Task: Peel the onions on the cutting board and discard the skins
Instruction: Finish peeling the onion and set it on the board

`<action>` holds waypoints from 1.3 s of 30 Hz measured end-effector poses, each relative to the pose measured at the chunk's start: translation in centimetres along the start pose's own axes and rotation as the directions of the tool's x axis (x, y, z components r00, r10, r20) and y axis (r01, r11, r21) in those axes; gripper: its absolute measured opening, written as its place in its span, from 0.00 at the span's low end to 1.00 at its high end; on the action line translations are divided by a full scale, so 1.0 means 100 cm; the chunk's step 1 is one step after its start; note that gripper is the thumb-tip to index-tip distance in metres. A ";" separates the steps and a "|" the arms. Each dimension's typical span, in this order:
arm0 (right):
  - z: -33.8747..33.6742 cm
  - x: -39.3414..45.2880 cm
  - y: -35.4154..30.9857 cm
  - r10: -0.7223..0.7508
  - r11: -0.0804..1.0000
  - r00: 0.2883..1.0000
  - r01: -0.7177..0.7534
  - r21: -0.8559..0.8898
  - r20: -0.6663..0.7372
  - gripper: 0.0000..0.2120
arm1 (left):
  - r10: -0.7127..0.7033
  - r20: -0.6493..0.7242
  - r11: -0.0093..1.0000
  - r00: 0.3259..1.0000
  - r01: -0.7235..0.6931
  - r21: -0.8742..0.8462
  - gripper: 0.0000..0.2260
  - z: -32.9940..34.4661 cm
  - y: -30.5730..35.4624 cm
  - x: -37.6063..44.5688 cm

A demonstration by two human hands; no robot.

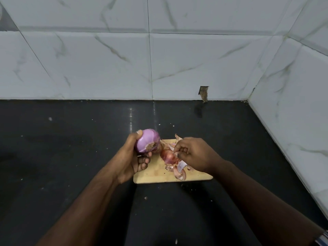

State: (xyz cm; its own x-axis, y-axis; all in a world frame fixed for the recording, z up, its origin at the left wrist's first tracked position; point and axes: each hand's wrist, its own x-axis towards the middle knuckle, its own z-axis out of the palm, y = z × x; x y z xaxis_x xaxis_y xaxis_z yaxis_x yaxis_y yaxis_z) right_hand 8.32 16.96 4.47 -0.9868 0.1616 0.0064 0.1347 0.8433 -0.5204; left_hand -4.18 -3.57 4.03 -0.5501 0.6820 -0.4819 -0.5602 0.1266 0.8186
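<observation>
Left hand is gripping a peeled red onion clear of the cutting board, freeing right hand, which is pinching loose skins there, likely for discarding.

I am in a home kitchen. Under my fingers runs a glossy black stone bench, and beyond them it meets a wall of white marble-look tiles that turns a corner to the right of my fingers. Just below my fingers lies a small wooden cutting board strewn with papery onion skins, and in my left hand I hold a purple onion.
</observation>
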 end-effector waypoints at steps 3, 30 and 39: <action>-0.002 0.004 -0.001 0.060 0.996 0.998 -0.059 0.069 -0.015 0.15 | 0.013 0.052 1.000 0.999 -0.014 0.008 0.27 0.000 -0.004 -0.002; -0.002 0.005 -0.051 0.063 0.978 0.994 -0.044 0.203 -0.091 0.27 | 0.241 0.119 0.957 0.963 -0.256 0.137 0.32 0.012 -0.007 -0.006; 0.003 0.006 -0.048 0.090 0.976 0.990 -0.065 0.208 -0.111 0.25 | 0.253 0.128 0.954 0.959 -0.269 0.132 0.30 0.015 -0.008 -0.006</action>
State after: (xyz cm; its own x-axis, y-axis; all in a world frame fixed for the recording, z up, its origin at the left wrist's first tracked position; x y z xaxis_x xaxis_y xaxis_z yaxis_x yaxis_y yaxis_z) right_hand 7.04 12.87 6.73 -0.9547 0.2925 0.0542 0.1772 0.7056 -0.6861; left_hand -2.48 -2.98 4.11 -0.5900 0.7782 -0.2153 -0.3044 0.0326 0.9520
